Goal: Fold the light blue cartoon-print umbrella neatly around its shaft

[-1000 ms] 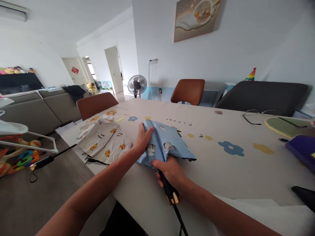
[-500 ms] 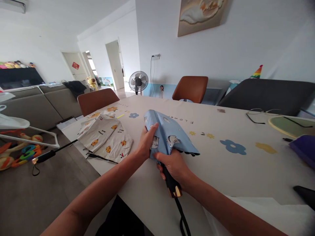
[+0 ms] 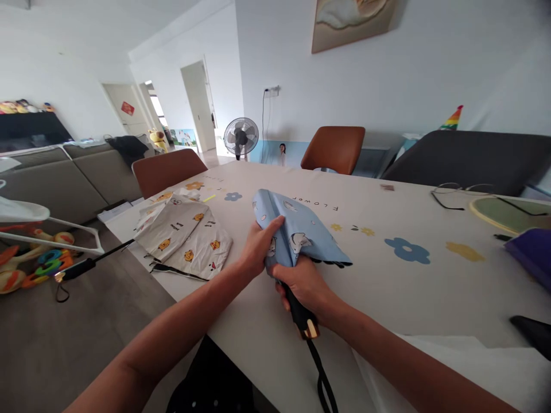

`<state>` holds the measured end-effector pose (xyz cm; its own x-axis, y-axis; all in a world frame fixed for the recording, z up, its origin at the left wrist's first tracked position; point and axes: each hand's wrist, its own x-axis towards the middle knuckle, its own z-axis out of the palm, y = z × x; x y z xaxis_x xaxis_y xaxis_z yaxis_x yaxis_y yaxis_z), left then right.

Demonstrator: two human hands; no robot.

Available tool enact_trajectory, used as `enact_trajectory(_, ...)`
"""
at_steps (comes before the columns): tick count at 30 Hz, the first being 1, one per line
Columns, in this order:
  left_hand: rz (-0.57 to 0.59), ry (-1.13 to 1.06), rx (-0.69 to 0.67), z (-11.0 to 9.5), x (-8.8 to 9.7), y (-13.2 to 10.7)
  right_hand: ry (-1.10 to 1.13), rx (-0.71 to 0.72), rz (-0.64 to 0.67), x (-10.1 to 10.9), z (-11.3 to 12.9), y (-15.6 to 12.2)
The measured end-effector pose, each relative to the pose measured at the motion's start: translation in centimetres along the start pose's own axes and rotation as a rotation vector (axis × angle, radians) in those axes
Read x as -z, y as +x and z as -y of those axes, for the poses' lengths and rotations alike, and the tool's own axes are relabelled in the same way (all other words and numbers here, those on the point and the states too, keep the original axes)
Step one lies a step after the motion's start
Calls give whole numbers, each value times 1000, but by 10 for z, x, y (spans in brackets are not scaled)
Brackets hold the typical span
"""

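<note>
- Head view: blue umbrella (image 3: 307, 229), folded, held low over the table (image 3: 400, 292) by its near edge.
- Right grip (image 3: 303, 284): closed round the black handle (image 3: 301, 315).
- Left grip (image 3: 258, 249): clasping the blue canopy folds.
- Cream umbrella (image 3: 185, 241): left table edge, apart.

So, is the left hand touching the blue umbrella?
Touching: the head view shows the left hand clasped around the blue umbrella, its fingers on the folded canopy, with no gap.

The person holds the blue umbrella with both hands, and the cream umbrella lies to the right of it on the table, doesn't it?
Not quite. The head view shows the cream umbrella to the left of the blue umbrella, not the right. The rest stands: left hand on the blue fabric, right hand around the black handle.
</note>
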<state>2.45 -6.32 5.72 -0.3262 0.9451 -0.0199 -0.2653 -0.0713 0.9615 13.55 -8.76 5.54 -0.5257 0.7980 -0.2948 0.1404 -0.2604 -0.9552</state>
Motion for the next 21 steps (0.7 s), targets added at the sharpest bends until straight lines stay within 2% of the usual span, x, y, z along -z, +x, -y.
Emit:
enact_trajectory(4, 25, -251, 298, -6, 8, 9, -30, -51, 53, 0, -1, -1)
enact_trajectory(7, 61, -377, 400, -9, 12, 12, -43, -80, 96, -1, 0, -3)
enact_trajectory(10, 67, -421, 409, -12, 14, 13, -31, -87, 95, -2, 4, -3)
enact_trajectory(16, 19, -417, 273, -19, 15, 9, 15, -63, 95, -5, 7, -2)
enact_trajectory(21, 62, -420, 298, -19, 17, 8, 305, -14, 177, -6, 5, -4)
